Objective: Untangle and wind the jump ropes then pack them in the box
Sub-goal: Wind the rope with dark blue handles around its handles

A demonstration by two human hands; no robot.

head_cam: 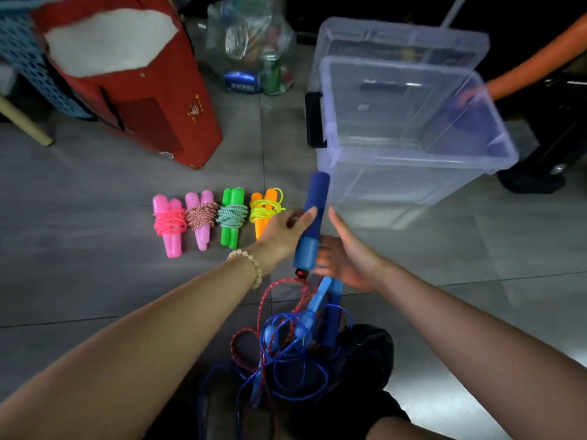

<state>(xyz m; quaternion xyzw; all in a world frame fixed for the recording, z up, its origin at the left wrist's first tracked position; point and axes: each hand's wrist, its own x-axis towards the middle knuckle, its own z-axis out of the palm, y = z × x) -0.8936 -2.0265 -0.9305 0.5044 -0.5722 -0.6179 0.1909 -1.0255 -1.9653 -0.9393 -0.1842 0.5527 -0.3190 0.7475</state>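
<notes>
- My left hand (pixel 282 236) grasps the dark blue handle (pixel 313 198) near its middle, with the thumb pressed on its side. It holds the handle upright in front of me so that the cord can hang free below.
- My right hand (pixel 349 262) is just to the right of this handle, thumb straight up and fingers bent toward its lighter lower part. The fingers are partly hidden, so I cannot tell if they really grip it.
- From the bottom of the handle the red braided rope (pixel 268 292) falls under my left wrist. It runs into the blue tangle (pixel 286 347), which lies on the tiled floor (pixel 95 281) between my forearms, close to my body.
- The light blue handles (pixel 320 296) stick out of the tangle, directly under my right hand. I think I lift one handle high to see which cord belongs to it.
- Left of my left hand, four finished bundles lie in a row: the pink bundle (pixel 170 222), the red-white bundle (pixel 201 217), the green bundle (pixel 232 215) and the orange bundle (pixel 265 211). Each has its cord wrapped around its paired handles so it cannot open again.
- The clear plastic box (pixel 397 182) stands beyond my hands, a little to the right, open, and I see no rope inside. Its lid (pixel 397 36) leans behind it.
- Another person's hand (pixel 467 98), in an orange sleeve, is at the far rim of the box, perhaps to steady it.
- By my judgement the untangling is in progress, and the packing is not yet begun.
</notes>
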